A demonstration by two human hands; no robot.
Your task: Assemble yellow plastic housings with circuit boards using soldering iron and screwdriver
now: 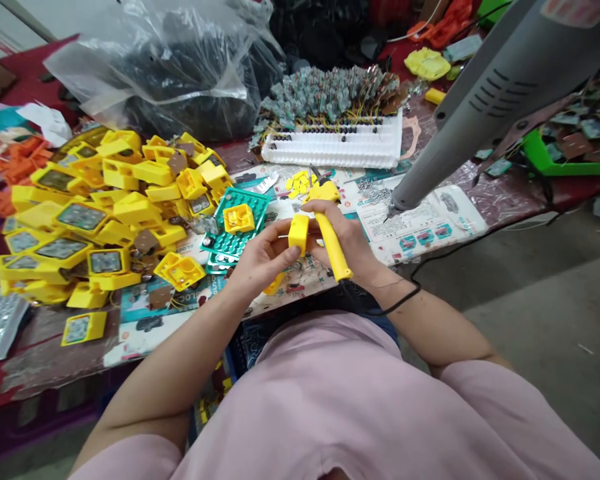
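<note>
My left hand (267,257) is closed around a small yellow plastic housing (299,235), its thumb on the near side. A soldering iron (334,248) with a yellow handle lies in my right hand (347,237), cord end towards me and tip pointing away. Fingers of the right hand reach close to the housing; whether they touch it is hidden. Left of my hands, a yellow housing with parts inside (239,219) rests on a green ridged tray (250,200). Another open yellow housing (180,271) lies nearer the left. Small yellow pieces (300,183) lie beyond my hands.
A large heap of yellow housings (115,200) covers the left side. Behind stands a white rack (333,150) of wired components, beside a clear plastic bag (180,67). A grey electric screwdriver (440,127) hangs at the right above scattered screws (377,190). A black cord (460,250) crosses the table edge.
</note>
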